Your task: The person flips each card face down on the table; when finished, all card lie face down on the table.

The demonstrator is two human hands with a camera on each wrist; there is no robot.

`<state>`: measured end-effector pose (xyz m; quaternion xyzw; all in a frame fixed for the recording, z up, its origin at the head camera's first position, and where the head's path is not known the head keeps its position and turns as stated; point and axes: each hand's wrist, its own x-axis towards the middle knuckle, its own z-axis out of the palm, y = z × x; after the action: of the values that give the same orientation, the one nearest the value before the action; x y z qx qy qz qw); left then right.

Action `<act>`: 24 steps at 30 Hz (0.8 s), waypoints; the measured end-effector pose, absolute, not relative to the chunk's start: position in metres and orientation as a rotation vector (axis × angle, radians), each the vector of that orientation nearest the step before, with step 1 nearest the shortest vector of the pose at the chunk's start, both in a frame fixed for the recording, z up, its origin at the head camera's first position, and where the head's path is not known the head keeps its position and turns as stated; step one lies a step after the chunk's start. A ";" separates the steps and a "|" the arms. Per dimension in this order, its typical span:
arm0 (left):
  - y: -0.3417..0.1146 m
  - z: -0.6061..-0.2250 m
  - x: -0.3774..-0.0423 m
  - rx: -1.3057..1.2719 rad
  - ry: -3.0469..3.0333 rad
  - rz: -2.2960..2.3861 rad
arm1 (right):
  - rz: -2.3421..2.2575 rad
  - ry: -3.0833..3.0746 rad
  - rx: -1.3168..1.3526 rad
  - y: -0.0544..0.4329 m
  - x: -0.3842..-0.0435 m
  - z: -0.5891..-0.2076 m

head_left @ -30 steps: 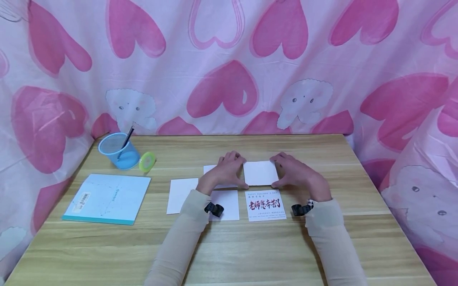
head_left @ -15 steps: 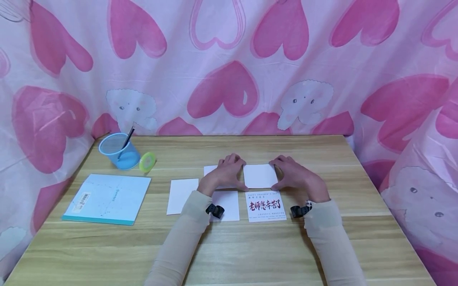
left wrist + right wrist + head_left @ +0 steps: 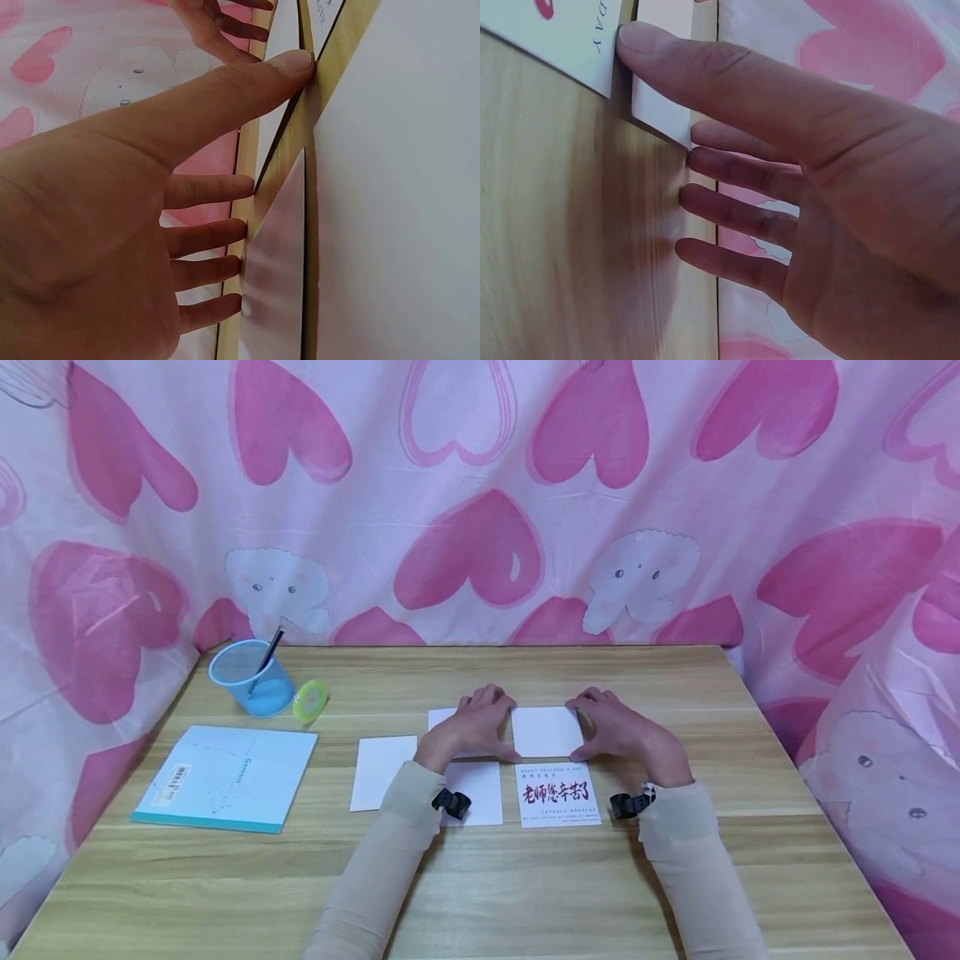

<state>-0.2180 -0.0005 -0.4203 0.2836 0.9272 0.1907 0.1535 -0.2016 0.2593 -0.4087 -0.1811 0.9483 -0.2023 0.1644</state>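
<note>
A blank white card point(image 3: 546, 732) lies between my two hands in the head view. My left hand point(image 3: 472, 725) grips its left side, thumb at the near corner and index finger at the far one. On the opposite side my right hand point(image 3: 621, 724) holds it the same way; the right wrist view shows the thumb point(image 3: 649, 41) at the near edge and fingertips at the far corner. Just in front is a card printed with red Chinese characters point(image 3: 558, 806). Under and beside my left wrist are more white cards, one nearer me point(image 3: 480, 793) and one behind point(image 3: 441, 718), both partly hidden.
Another white card point(image 3: 382, 772) lies left of my left sleeve. Farther left are a pale blue notebook point(image 3: 225, 777), a blue mesh cup point(image 3: 262, 689) with pens and a green tape roll point(image 3: 310, 702). A pink heart-patterned curtain point(image 3: 465, 552) borders the wooden table point(image 3: 525, 893).
Both hands have drawn the blank card slightly toward me, narrowing the gap to the printed card. Over the last half second they have barely moved.
</note>
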 end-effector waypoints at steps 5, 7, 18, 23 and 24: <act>0.001 -0.407 -0.211 0.833 2.720 0.510 | -0.559 2.693 -0.498 0.259 -0.200 -0.401; 0.003 -0.395 -0.205 0.862 2.749 0.507 | -0.553 2.690 -0.457 0.260 -0.200 -0.396; 0.008 -0.366 -0.181 0.985 2.660 0.437 | -0.620 2.796 -0.495 0.253 -0.180 -0.360; 0.007 -0.379 -0.172 1.020 2.625 0.400 | -0.670 2.772 -0.584 0.257 -0.155 -0.365; 0.006 -0.381 -0.170 1.028 2.623 0.394 | -0.678 2.757 -0.580 0.259 -0.151 -0.367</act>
<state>-0.1698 0.0065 -0.3814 0.3573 0.9120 0.1369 0.1480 -0.1511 0.2587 -0.3673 -0.1987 0.9443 -0.2321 0.1218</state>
